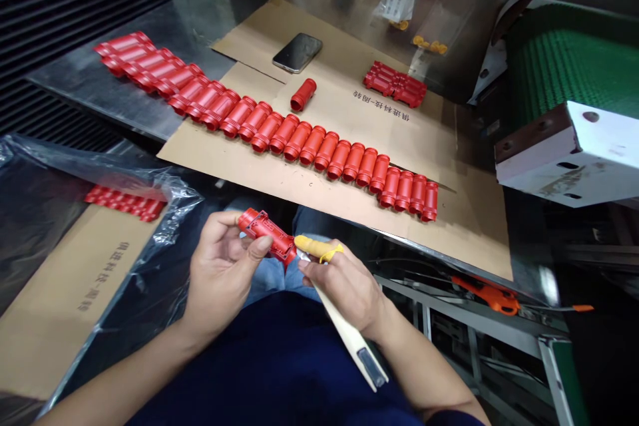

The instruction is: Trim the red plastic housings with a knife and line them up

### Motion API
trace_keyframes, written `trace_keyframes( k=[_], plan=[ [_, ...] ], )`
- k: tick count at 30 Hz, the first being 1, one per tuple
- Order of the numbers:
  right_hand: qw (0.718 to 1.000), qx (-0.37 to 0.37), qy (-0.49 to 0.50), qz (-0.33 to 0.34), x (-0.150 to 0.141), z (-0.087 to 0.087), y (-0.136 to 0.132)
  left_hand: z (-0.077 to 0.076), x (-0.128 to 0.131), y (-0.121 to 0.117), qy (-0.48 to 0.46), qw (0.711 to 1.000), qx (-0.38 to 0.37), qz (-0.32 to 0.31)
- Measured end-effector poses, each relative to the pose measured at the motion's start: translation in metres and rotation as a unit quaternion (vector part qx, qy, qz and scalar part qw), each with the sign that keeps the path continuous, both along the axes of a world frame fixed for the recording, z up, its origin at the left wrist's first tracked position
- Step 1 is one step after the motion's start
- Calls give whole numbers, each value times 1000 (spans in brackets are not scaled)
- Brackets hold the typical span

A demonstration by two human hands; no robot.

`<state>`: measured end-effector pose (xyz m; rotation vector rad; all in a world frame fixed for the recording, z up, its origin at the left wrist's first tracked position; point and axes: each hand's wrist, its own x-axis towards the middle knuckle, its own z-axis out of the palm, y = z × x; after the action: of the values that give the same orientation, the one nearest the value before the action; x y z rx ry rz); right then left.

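My left hand pinches a red moulded plastic tube by its ribbed side, with the thumb on top. My right hand grips a cream-handled trimming knife, its small metal tip right by the red tube's lower end. A yellow finger cot covers my right index finger, which nearly touches the tube. Beyond my hands, a long double row of red tubes lies on a cardboard sheet. One loose tube lies above the row.
A phone and a block of red tubes lie further along the cardboard. Left of me, more red tubes sit in plastic film over a carton. A green conveyor belt and a white housing stand right.
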<state>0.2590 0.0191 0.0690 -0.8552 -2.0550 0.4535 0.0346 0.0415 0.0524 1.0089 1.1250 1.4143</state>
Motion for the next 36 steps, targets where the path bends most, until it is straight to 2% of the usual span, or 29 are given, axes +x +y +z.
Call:
trace_keyframes(
  k=[2,4,6,8,10,12,13,17,19,36],
  plan=[
    [1000,-6,-4,18,1,5,-1,2,1,2,-65,995,-71,-39],
    [992,-75,86,50,0,10,-4,4,2,4,-108,986,-113,-62],
    [961,-167,194,101,-2,13,-8,5,3,4,-119,984,-116,-59],
    [939,-213,246,111,-3,13,-9,4,2,4,-111,988,-95,-42],
    [949,-196,244,34,-5,9,-7,0,1,2,-87,993,-66,-32],
    [964,-151,214,-56,-9,4,-2,-2,0,-2,-49,997,-38,-41],
    [969,-126,198,-77,-11,1,0,-3,0,-3,-31,998,-29,-51],
    [984,-30,165,-56,-22,-5,7,2,2,-8,4,997,-4,-77],
    [986,-10,159,-50,-27,-6,9,5,3,-9,8,997,8,-71],
    [983,-22,165,-70,-33,-4,0,3,7,-11,-3,997,26,-69]
  ],
)
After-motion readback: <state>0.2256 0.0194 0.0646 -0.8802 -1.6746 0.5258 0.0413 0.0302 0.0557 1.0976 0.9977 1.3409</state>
